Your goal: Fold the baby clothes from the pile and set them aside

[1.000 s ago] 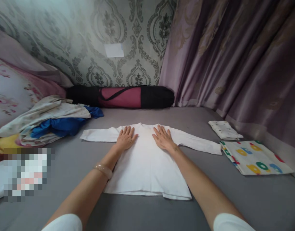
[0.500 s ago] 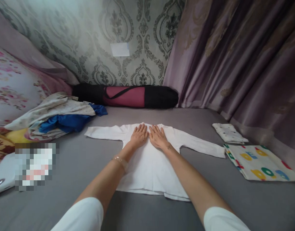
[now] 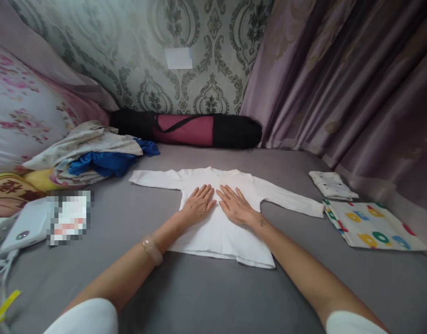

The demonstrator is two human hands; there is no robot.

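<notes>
A small white long-sleeved shirt (image 3: 213, 239) lies spread on the grey bed sheet (image 3: 185, 297), its collar away from me and both sleeves stretched out sideways. Flat on the left half of its chest rests my left hand (image 3: 198, 205), fingers extended; a pale bangle circles that wrist. My right hand (image 3: 236, 205) lies flat on the right half, its fingers slightly spread. The fingertips of the two hands are close together near the shirt's middle, and neither hand grips the cloth.
Folded cloths, a small white one (image 3: 333, 184) and a colourful printed one (image 3: 376, 227), lie right. Left are crumpled clothes (image 3: 102, 162), a floral pillow (image 3: 18, 111) and a white device (image 3: 30, 222) with a cable. A black-and-maroon roll bag (image 3: 185, 130) lies along the wall.
Both hands have slid from near the collar down to the chest of the shirt, staying flat. The view has shifted a little, and more of the device and its cable shows at left.
</notes>
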